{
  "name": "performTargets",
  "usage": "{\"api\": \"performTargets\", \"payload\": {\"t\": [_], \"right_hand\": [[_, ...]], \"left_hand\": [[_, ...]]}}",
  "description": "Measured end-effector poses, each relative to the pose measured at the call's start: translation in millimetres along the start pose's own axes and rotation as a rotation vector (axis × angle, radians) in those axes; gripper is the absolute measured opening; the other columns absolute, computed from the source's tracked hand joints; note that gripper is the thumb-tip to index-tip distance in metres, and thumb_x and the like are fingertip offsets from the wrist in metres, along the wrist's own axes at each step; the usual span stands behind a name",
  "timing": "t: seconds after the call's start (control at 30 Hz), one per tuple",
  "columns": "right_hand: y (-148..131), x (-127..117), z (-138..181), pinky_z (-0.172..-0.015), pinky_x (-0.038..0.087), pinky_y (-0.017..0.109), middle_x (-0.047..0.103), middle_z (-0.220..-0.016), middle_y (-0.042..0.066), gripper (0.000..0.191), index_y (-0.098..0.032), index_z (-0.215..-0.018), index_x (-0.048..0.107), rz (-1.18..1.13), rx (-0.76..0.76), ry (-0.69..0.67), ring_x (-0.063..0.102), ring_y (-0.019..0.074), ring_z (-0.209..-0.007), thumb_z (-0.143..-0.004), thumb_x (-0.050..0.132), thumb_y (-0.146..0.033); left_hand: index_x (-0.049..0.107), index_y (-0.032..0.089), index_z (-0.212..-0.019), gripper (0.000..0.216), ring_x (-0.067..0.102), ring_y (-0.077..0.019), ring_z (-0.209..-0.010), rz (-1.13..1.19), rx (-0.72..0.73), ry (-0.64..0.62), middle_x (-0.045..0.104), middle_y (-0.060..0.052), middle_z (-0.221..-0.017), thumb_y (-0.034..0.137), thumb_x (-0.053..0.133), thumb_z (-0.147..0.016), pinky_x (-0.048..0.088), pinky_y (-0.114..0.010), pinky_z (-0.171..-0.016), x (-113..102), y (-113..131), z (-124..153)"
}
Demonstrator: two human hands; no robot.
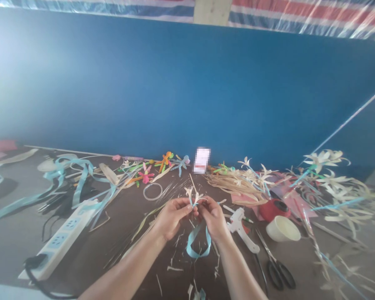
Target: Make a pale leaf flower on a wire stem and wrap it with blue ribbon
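Note:
Both hands meet at the middle of the table around a small cream-white flower (193, 194) with narrow pointed petals. My left hand (175, 214) pinches the flower's base from the left. My right hand (213, 213) closes on the same spot from the right, its fingertips by a light blue ribbon (198, 255). The ribbon wraps at the flower's base and hangs in a loop below the hands. Fingertips partly hide the flower's base. Thin pale scraps (175, 268) lie on the dark tabletop beneath.
To the right lie a white glue gun (241, 229), black-handled scissors (280, 273), a cream cup (283, 229) and finished white flowers (323, 160). A white power strip (62, 239) and blue ribbon (78, 179) are at left. Colourful pipe-cleaner figures (146, 173) line the blue wall (175, 91).

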State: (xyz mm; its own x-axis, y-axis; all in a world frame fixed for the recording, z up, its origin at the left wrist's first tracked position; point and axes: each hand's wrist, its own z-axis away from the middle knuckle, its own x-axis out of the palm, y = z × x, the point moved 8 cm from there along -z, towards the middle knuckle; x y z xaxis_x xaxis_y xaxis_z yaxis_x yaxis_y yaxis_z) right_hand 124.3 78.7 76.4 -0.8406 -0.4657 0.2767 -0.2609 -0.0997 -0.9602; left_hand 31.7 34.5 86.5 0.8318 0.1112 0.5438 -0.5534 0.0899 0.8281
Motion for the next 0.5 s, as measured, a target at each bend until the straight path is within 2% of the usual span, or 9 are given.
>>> {"api": "performTargets", "payload": {"t": [0.13,0.3,0.5], "right_hand": [[-5.8,-1.7,0.0,-0.045,0.038,0.02,0.054,-0.067,-0.002,0.009,-0.02,-0.082,0.056,0.069,-0.012,0.013,0.047,0.0096,-0.051,-0.075,0.054,-0.025],[-16.6,-3.5,-0.1,-0.061,0.04,0.023,0.061,-0.076,0.0,0.011,-0.02,-0.077,0.058,0.2,-0.062,0.009,0.054,0.0141,-0.07,-0.075,0.048,-0.022],[-19.8,-4.5,-4.1,-0.065,0.04,0.025,0.057,-0.07,0.0,0.013,-0.019,-0.074,0.057,0.345,-0.13,0.002,0.053,0.0146,-0.067,-0.075,0.044,-0.018]], "left_hand": [[0.068,0.011,-0.083,0.02,0.061,-0.0112,-0.065,-0.006,0.005,0.014,0.068,-0.006,-0.074,0.022,0.071,-0.066,0.046,-0.021,-0.066,-1.9,-0.6,-1.0],[0.069,0.012,-0.089,0.028,0.062,-0.0119,-0.065,-0.02,-0.023,0.02,0.069,-0.006,-0.076,0.022,0.074,-0.063,0.046,-0.022,-0.068,-1.4,-2.4,-0.7],[0.069,0.011,-0.086,0.029,0.062,-0.0135,-0.065,0.006,-0.076,-0.023,0.068,-0.006,-0.073,0.019,0.076,-0.059,0.047,-0.024,-0.069,6.7,-6.4,-1.0]]}}
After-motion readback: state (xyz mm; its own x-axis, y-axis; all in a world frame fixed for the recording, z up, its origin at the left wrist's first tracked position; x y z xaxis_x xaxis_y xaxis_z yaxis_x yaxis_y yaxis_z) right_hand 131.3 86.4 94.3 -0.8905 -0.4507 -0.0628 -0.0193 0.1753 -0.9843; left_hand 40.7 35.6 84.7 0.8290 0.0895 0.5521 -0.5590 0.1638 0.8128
